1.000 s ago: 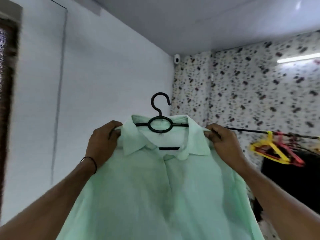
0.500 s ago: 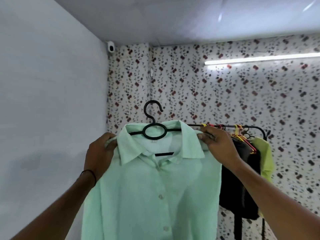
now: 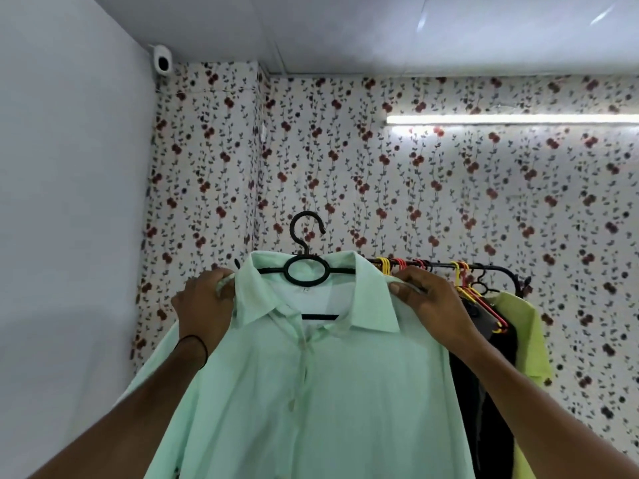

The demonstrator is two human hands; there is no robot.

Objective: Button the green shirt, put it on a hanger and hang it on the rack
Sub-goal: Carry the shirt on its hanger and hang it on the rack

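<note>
— Where is the green shirt [image 3: 328,392] seen from the head view?
— It is held up on a black hanger [image 3: 307,274], before the left end of the rack [image 3: 498,273]; the hook is seen above the rail.
— How is it gripped?
— One shoulder is pinched by the left hand [image 3: 204,305], the other by the right hand [image 3: 428,302].

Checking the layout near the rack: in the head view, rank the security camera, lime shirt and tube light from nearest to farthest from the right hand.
1. lime shirt, hanging just right of the right hand.
2. tube light, high up to the right.
3. security camera, top-left corner.
</note>
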